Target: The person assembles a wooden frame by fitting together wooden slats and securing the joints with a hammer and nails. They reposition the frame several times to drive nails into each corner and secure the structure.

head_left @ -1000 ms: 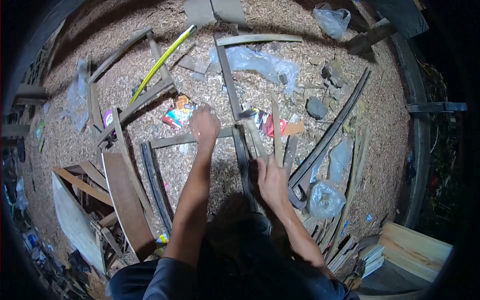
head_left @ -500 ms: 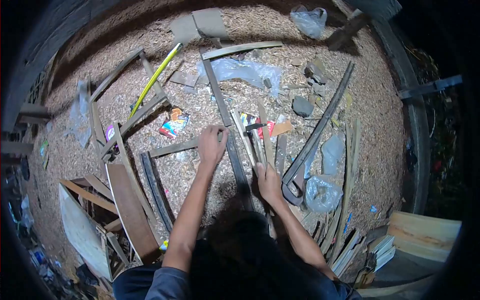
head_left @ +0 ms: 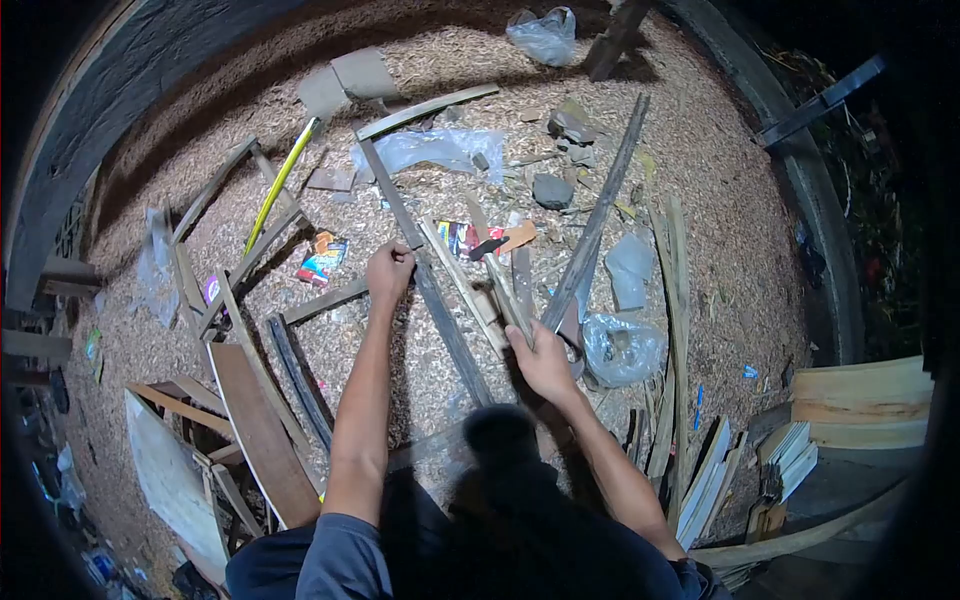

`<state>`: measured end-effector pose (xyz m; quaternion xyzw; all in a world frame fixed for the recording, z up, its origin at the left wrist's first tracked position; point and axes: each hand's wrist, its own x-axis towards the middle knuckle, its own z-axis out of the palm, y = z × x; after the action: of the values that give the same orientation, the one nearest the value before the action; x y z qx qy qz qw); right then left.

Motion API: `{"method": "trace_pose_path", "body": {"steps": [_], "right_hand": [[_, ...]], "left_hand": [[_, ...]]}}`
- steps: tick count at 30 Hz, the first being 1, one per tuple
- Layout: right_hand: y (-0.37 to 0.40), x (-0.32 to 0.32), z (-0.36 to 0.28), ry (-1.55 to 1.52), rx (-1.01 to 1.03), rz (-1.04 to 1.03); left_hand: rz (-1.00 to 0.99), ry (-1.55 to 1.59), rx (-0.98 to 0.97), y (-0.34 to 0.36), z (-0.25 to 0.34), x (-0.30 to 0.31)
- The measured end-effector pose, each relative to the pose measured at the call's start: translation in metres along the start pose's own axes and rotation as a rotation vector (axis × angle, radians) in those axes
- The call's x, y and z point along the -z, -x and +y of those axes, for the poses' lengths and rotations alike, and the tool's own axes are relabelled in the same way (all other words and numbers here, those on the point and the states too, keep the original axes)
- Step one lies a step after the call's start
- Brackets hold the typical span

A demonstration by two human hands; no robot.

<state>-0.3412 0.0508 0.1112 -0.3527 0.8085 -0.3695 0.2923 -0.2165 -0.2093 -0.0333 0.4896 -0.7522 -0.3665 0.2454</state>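
My right hand [head_left: 541,362] is wrapped round the wooden handle of a hammer [head_left: 502,283]. Its dark head points away from me, over the wood strips and wrappers. Beside the joint between two dark wooden battens, the far one [head_left: 388,190] and the near one [head_left: 450,325], my left hand [head_left: 390,270] is closed in a pinch. Whatever its fingers hold is too small to make out. A shorter crosspiece [head_left: 328,298] runs left from under that hand. Close to my right hand lies a handsaw [head_left: 573,327], partly covered by a long dark batten [head_left: 607,200].
Wood shavings cover the ground. On the left are a wooden frame [head_left: 215,185], a yellow strip [head_left: 280,185] and a brown board [head_left: 258,432]. Clear plastic bags [head_left: 625,350], stones [head_left: 552,191] and long strips [head_left: 676,300] lie on the right. Planks [head_left: 860,405] are stacked at lower right.
The view has shifted, so most things on the ground sit further left. The hammer in my right hand is now tilted, its head further left. My left hand stays pinched by the batten joint.
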Motion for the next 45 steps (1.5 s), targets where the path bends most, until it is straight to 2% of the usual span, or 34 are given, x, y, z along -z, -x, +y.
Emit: {"method": "trace_pose_path", "body": {"steps": [1, 3, 5, 9, 10, 12, 13, 14, 15, 17, 18, 20, 21, 23, 24, 25, 26, 28, 29, 30, 32, 33, 35, 36, 37, 38, 39, 41, 42, 43, 45], "right_hand": [[0.004, 0.006, 0.002, 0.007, -0.012, 0.01], [0.008, 0.015, 0.011, 0.043, -0.03, 0.021], [0.011, 0.022, 0.016, 0.047, -0.036, 0.053], [0.013, 0.026, 0.035, 0.147, 0.001, 0.11], [0.009, 0.027, 0.03, 0.231, -0.128, 0.059], [-0.003, 0.015, 0.044, 0.254, -0.14, 0.079], [-0.012, 0.005, 0.059, 0.287, -0.166, 0.104], [-0.021, -0.007, 0.082, 0.316, -0.085, 0.154], [-0.025, -0.01, 0.087, 0.302, -0.073, 0.151], [-0.033, -0.014, 0.092, 0.331, -0.013, 0.192], [-0.035, -0.015, 0.095, 0.359, -0.023, 0.157], [-0.031, -0.016, 0.105, 0.39, 0.055, 0.184], [-0.034, -0.016, 0.105, 0.417, 0.138, 0.211], [-0.033, -0.014, 0.099, 0.37, 0.073, 0.172], [-0.031, -0.014, 0.097, 0.386, 0.119, 0.224], [-0.03, -0.014, 0.093, 0.401, 0.169, 0.27], [-0.029, -0.015, 0.087, 0.397, 0.18, 0.264], [-0.031, -0.019, 0.073, 0.501, 0.258, 0.425], [-0.037, -0.025, 0.068, 0.495, 0.271, 0.428], [-0.044, -0.034, 0.064, 0.247, 0.246, 0.274], [-0.052, -0.048, 0.037, -0.264, 0.12, -0.081], [-0.051, -0.059, 0.02, -0.414, 0.076, -0.125], [-0.068, -0.097, 0.036, -0.111, 0.334, 0.134], [-0.074, -0.096, 0.038, -0.106, 0.335, 0.127], [-0.083, -0.093, 0.038, -0.102, 0.357, 0.141], [-0.089, -0.091, 0.038, -0.099, 0.377, 0.157], [-0.086, -0.087, 0.031, -0.095, 0.377, 0.154], [-0.075, -0.074, 0.008, -0.096, 0.193, -0.065], [-0.076, -0.079, 0.009, -0.059, 0.327, 0.021], [-0.075, -0.081, 0.01, -0.056, 0.327, 0.016], [-0.077, -0.086, 0.008, -0.043, 0.184, -0.046]], "left_hand": [[-0.021, 0.025, 0.053, 0.0, 0.003, 0.004], [-0.008, 0.073, 0.006, 0.0, 0.005, 0.008], [0.101, 0.015, -0.025, -0.006, 0.003, 0.012], [0.062, 0.005, 0.025, -0.046, 0.003, 0.071], [0.072, -0.002, 0.025, -0.044, 0.001, 0.081], [-0.253, -0.532, -0.062, -0.03, -0.003, 0.106], [-0.321, -0.728, -0.011, 0.0, 0.016, 0.116], [-0.568, -0.879, 0.017, 0.006, 0.017, 0.122], [-0.467, -0.906, -0.17, 0.018, -0.025, 0.117], [-0.276, -0.801, -0.19, 0.022, -0.068, 0.11], [-0.266, -0.803, -0.195, 0.014, -0.071, 0.111], [-0.422, -0.905, -0.232, 0.004, -0.079, 0.106], [-0.411, -0.902, -0.232, 0.002, -0.069, 0.111], [-0.294, -0.794, -0.28, 0.008, -0.025, 0.141], [-0.345, -0.787, -0.175, 0.007, -0.001, 0.162], [-0.21, -0.741, -0.296, 0.003, -0.009, 0.176], [-0.127, -0.763, -0.288, 0.005, -0.017, 0.191], [-0.028, -0.792, -0.288, 0.007, -0.018, 0.214], [0.119, -0.753, -0.275, 0.014, -0.024, 0.219], [0.263, -0.71, -0.261, 0.023, -0.028, 0.224], [0.24, -0.637, -0.001, 0.047, -0.021, 0.22], [0.216, -0.614, 0.137, 0.059, -0.029, 0.214], [0.258, -0.54, 0.218, 0.087, -0.047, 0.192], [0.296, -0.465, 0.29, 0.1, -0.053, 0.183], [0.297, -0.461, 0.297, 0.112, -0.056, 0.179], [0.281, -0.31, 0.29, 0.124, -0.059, 0.176], [0.265, -0.16, 0.282, 0.131, -0.059, 0.174], [0.242, -0.134, 0.353, 0.133, -0.054, 0.175], [0.321, -0.16, 0.319, 0.131, -0.054, 0.177], [0.402, -0.187, 0.285, 0.13, -0.055, 0.178], [0.351, -0.173, 0.323, 0.131, -0.047, 0.191]]}}
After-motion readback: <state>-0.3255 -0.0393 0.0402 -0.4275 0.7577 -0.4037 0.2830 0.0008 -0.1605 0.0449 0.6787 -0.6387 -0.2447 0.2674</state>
